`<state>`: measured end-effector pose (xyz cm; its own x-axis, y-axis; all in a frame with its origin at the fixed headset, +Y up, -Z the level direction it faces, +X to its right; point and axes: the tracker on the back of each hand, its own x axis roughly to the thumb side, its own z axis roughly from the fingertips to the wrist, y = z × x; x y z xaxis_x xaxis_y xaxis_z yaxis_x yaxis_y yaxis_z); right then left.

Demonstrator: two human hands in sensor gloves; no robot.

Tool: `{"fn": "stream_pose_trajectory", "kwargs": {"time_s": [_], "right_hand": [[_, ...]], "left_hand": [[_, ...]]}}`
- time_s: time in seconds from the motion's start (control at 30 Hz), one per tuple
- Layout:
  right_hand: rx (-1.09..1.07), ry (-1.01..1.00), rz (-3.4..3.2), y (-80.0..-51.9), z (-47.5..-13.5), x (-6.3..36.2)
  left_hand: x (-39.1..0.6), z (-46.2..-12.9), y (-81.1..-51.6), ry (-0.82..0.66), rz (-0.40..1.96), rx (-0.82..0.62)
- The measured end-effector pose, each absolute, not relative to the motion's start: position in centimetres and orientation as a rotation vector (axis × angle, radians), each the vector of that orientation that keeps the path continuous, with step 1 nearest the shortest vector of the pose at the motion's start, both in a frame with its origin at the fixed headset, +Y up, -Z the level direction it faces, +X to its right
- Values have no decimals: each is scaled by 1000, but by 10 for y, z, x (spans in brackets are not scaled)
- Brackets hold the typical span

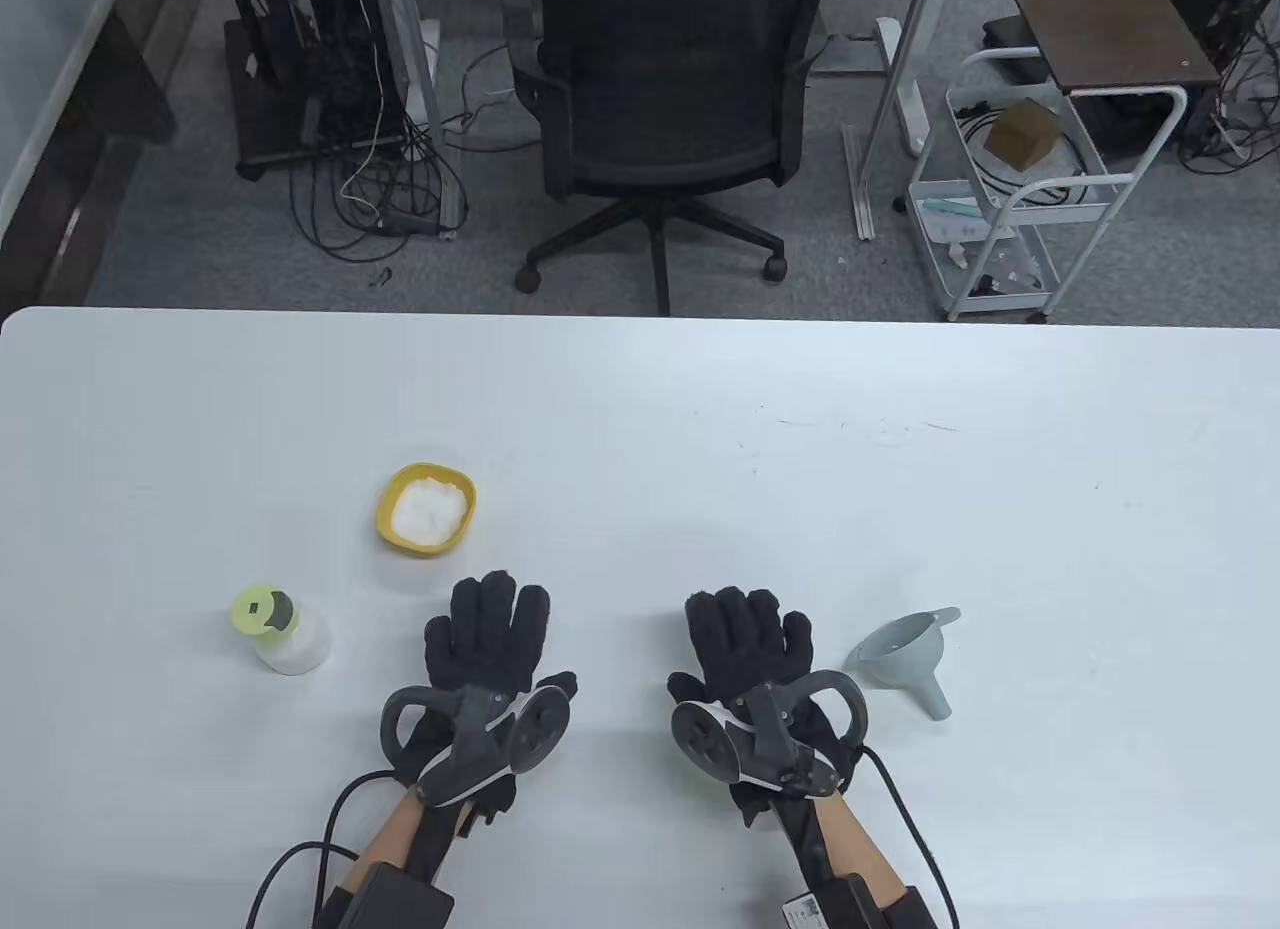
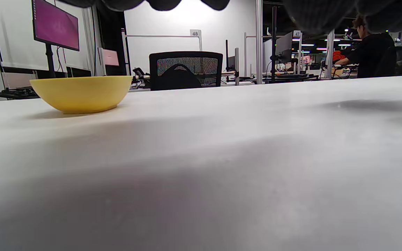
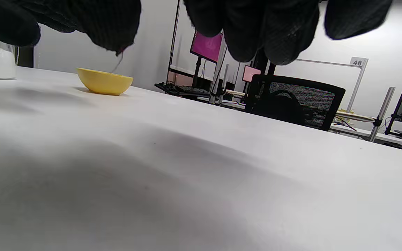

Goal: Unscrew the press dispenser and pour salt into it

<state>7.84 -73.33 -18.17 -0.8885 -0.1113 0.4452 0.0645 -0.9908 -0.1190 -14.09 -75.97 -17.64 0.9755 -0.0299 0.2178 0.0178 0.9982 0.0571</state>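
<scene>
Only from above do we see the funnel [image 1: 903, 657] and salt [image 1: 431, 507] in the bowl [image 1: 389, 529]. Our left hand [image 1: 487, 641] and right hand [image 1: 747, 639] lie flat, fingers spread, holding nothing; the dispenser [image 1: 281, 630] stands left of them.

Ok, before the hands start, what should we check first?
1. Left hand free, holding nothing: ok.
2. Right hand free, holding nothing: ok.
3. Press dispenser upright, left of the left hand: ok.
4. Dispenser cap already unscrewed: not ok, the green top is on.
5. Salt in the yellow bowl: ok.
6. Funnel ready to use: not ok, lying tipped over beside the right hand.
</scene>
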Motion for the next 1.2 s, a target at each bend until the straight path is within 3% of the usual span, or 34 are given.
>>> {"fn": "stream_pose_trajectory", "kwargs": {"time_s": [0.77, 0.93, 1.2], "right_hand": [[-718, 149, -2967, -736, -183, 80], [-719, 143, -2953, -736, -184, 80], [-717, 147, -2951, -736, -184, 80]], "left_hand": [[-144, -176, -759, -224, -58, 60], [-167, -181, -744, -136, -119, 125], [-238, -187, -725, 122, -165, 180]]}}
